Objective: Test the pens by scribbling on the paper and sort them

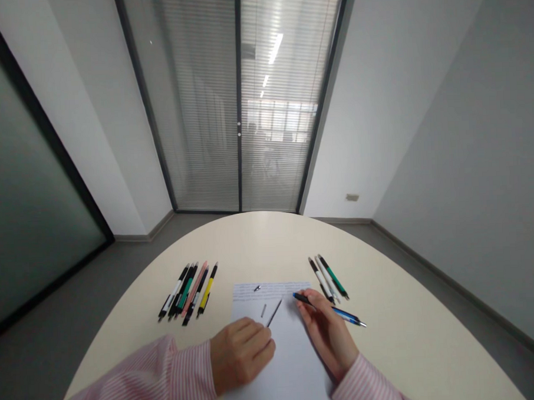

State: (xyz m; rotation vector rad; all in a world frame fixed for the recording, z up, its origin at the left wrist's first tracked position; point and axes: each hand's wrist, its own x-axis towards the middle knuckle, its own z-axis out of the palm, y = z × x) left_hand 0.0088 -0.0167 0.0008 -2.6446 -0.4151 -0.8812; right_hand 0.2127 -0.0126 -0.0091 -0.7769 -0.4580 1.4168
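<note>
My left hand [243,349] is closed above the lower part of a sheet of paper [283,364]. Its fingertips pinch a thin dark pen refill [274,313], which points up and to the right. In the fingers of my right hand [326,327] is a blue and black pen [346,315], tilted, its silver end toward the right. Part of the pen is hidden behind the fingers. Between the hands, a small spring [263,310] lies on the paper. A little metal pen tip [257,288] rests near the paper's top, by lines of writing.
Several pens [189,290] lie side by side on the left of the round cream table [269,241]. Three more pens [327,279] are on the right, just beyond my right hand. Past the table's far edge stands a glass partition with blinds [238,154].
</note>
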